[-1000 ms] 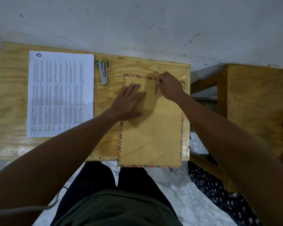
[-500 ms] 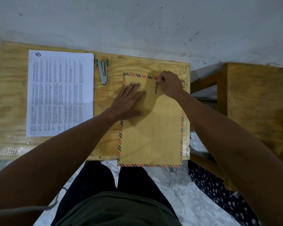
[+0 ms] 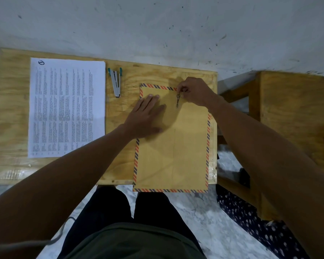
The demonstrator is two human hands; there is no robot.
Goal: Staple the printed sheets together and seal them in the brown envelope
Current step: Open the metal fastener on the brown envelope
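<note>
Your left hand (image 3: 148, 116) lies flat pinning the brown envelope (image 3: 172, 146), right hand (image 3: 194, 91) pinches its clasp (image 3: 178, 100); sheets (image 3: 66, 107) unstapled, so next grab stapler (image 3: 116, 82).

Hidden corners, curled fingertips and unreadable print

The right hand (image 3: 194, 91) covers the far right corner of the brown paper envelope with the red-and-blue striped border (image 3: 173, 146), and its curled fingertips hide whatever its grip closes on by the small metal clasp (image 3: 177, 100). The flat left hand (image 3: 145, 118) hides part of the envelope's left edge. The text on the white printed sheets (image 3: 66, 107) is too small to read. The pale wooden bench (image 3: 9, 113) is cut off at the left edge.
</note>
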